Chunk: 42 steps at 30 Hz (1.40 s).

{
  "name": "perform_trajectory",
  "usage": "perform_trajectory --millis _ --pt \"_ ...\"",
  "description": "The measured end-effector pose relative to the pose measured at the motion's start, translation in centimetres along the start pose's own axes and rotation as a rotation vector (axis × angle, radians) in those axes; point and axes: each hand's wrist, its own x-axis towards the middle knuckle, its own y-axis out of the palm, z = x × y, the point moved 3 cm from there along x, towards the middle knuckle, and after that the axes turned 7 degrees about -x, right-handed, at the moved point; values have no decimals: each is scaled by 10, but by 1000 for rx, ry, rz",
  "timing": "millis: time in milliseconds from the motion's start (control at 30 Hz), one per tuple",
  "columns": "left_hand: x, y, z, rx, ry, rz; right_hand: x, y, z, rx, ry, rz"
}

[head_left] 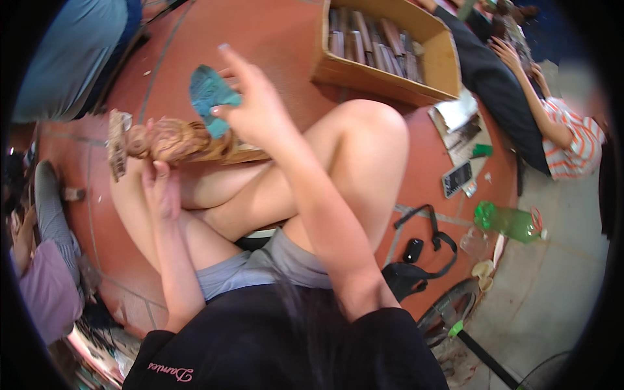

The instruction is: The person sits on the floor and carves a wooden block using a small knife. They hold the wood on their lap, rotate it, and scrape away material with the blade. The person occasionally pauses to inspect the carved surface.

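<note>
A carved wooden figurine (172,140) with swirling brown grain lies sideways above my crossed legs, its flat rough-edged base (118,144) at the left end. My left hand (162,188) grips it from below, with the fingers partly hidden behind the wood. Raised over the figurine's right end, my right hand (257,107) pinches a bent teal piece of sandpaper (211,96) between thumb and fingers, the index finger pointing up. Whether the sandpaper touches the wood I cannot tell.
A cardboard box (390,77) of brown slabs stands ahead on the red tiles. To the right lie a phone (457,179), a green bottle (510,221), a black strapped bag (406,276) and a fan (448,312). Other people sit at both sides.
</note>
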Motion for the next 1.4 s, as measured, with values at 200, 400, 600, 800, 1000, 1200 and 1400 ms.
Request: perform_trajectory --millis 200,400,600,800,1000,1200,1400 --pt "1 -4 4 -30 -57 29 -3 -5 -1 -3 30 -10" --pt "1 -4 4 -44 -74 29 -3 -20 2 -82 -73 -195" --pt "-4 -5 3 -82 -68 -3 -6 -17 -2 -189 -165 -214" --pt "0 6 -4 -116 -63 -10 2 0 -28 111 147 -27" --pt "1 3 -4 -126 -89 16 -6 10 3 125 229 25" --pt "0 8 -13 -21 -116 59 -9 20 3 159 95 87" --pt "1 11 -16 -33 -46 30 -13 28 17 277 101 96"
